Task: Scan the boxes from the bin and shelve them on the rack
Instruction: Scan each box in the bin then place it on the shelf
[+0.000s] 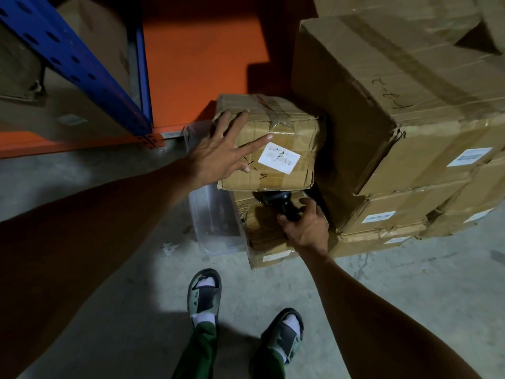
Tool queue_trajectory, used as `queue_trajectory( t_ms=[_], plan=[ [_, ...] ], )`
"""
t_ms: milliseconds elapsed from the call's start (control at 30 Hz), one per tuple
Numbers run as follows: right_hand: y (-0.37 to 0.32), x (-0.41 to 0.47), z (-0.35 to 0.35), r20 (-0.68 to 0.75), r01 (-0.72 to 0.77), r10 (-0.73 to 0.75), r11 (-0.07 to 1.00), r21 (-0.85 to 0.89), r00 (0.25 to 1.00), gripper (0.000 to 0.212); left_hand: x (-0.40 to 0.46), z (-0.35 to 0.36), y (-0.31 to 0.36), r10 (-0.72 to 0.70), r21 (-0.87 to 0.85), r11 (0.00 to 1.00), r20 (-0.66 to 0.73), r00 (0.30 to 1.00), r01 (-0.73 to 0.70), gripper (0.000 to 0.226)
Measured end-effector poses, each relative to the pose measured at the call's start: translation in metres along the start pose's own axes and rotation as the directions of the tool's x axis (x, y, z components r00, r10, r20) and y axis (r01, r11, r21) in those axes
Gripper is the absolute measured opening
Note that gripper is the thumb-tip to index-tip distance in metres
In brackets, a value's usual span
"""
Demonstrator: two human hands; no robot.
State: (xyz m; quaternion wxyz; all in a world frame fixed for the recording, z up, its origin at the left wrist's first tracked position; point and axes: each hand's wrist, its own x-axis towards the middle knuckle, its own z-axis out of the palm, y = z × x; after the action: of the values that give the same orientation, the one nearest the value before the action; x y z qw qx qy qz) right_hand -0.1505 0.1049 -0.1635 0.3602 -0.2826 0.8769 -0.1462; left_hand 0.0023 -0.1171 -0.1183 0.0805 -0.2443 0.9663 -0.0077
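A taped cardboard box [284,127] with a white barcode label [278,157] sits on top of other boxes in a clear plastic bin [213,222]. My left hand [224,149] lies flat on the box's near left face, fingers spread. My right hand [303,225] grips the handle of a black barcode scanner [276,201], whose head points up under the box's lower edge. Another box [262,233] lies beneath, partly hidden by the scanner and my hand.
A blue and orange rack [114,86] stands at the left with cartons on its lowest level. A tall stack of large cartons [396,105] fills the right. My two sandalled feet [240,310] stand on the concrete floor in front of the bin.
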Motion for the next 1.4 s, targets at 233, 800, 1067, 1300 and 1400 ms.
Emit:
queue_trajectory(
  t_ms=[233,800,1067,1300,1400],
  plan=[
    [-0.056,0.024,-0.040,-0.244,0.141,-0.028,0.878,0.458,0.969,0.093,-0.002,0.003,-0.003,-0.122,-0.084,0.990,-0.073,0.990,0.115,0.112],
    [-0.138,0.082,-0.049,-0.297,0.241,-0.098,0.836,0.494,0.950,0.063,0.026,0.000,-0.009,-0.752,-0.953,0.079,0.135,0.645,0.292,0.065],
    [-0.146,0.094,-0.051,-0.211,0.136,0.009,0.741,0.658,0.977,0.050,0.033,-0.005,-0.026,-0.727,-0.911,-0.256,0.403,0.556,0.325,0.106],
    [-0.156,0.089,-0.068,-0.099,0.077,-0.010,0.702,0.708,0.995,0.063,0.031,-0.007,-0.027,-0.718,-0.931,-0.280,0.365,0.593,0.235,0.080],
    [-0.159,0.068,-0.067,-0.139,0.075,0.021,0.755,0.651,0.990,0.056,0.018,-0.019,-0.029,-0.722,-0.947,-0.256,0.321,0.613,0.194,0.078]
  ],
)
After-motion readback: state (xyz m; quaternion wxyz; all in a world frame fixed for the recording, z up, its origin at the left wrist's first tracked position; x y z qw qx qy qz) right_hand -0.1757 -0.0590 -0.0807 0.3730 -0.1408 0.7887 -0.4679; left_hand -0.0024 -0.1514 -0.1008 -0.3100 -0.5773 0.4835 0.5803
